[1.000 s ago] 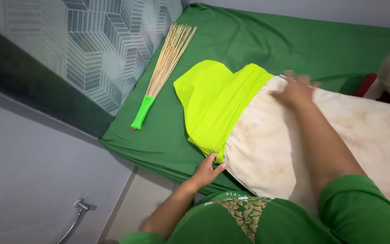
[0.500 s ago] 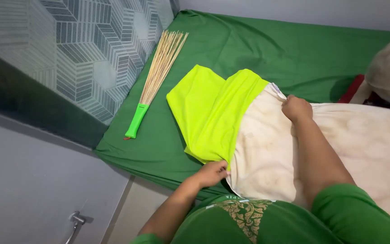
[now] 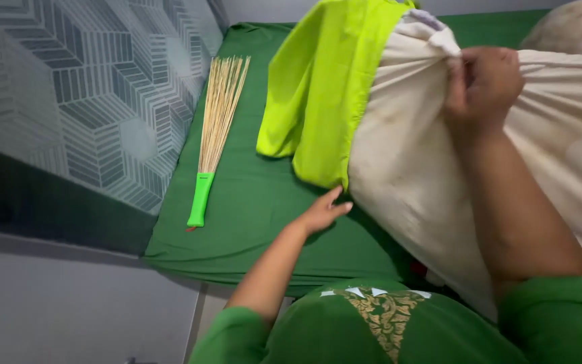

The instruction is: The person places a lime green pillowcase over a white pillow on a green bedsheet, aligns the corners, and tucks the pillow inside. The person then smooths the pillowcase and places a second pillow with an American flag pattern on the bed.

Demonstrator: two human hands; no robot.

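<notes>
A: Where is the pillow [image 3: 439,175] seen?

B: It fills the right half of the frame, lifted off the green sheet [image 3: 264,202]. Its upper end is covered by a lime pillowcase [image 3: 318,87], which hangs down at upper centre.

A: How are the hands placed?

B: The right hand [image 3: 483,84], at upper right, is closed in a fist on a bunched fold of the pillow's cream fabric. The left hand [image 3: 325,212], at centre, is held with fingers stretched out and loosely together, its tips touching the pillow's lower edge just under the pillowcase hem.

A: What else is seen around?

B: A stick broom [image 3: 217,128] with a green handle is laid on the sheet at centre left, well apart from both hands. A patterned wall [image 3: 82,94] is seen at upper left. Much of the pillow's right part is blocked by the right forearm, and the bed's near edge is hidden by the green garment at the bottom.
</notes>
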